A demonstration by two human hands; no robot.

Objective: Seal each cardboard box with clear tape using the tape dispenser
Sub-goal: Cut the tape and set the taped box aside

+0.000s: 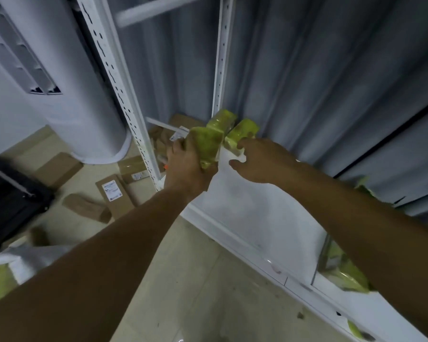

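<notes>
- Reaching over the far left corner of the white shelf (252, 218), both hands work on yellow-green wrapped packs, not on boxes; no taping is under way.
- Left hand (183, 166) has its fingers curled round one yellow-green pack (206, 146), held at the shelf's left end just beside the slotted white upright (124, 95).
- Right hand (260, 161) has its thumb and fingers closing on a second yellow-green pack (242, 132) (the fingertips are hidden, so how firmly it grips I cannot tell).
- Cardboard boxes (114, 193) lie scattered on the floor (195, 280) below and left of the shelf, several already labelled; no tape dispenser shows anywhere.
- Judged step: handling or stocking goods ahead of sealing. Next calls for freeing the hands, finding the dispenser, and going down to a box.
</notes>
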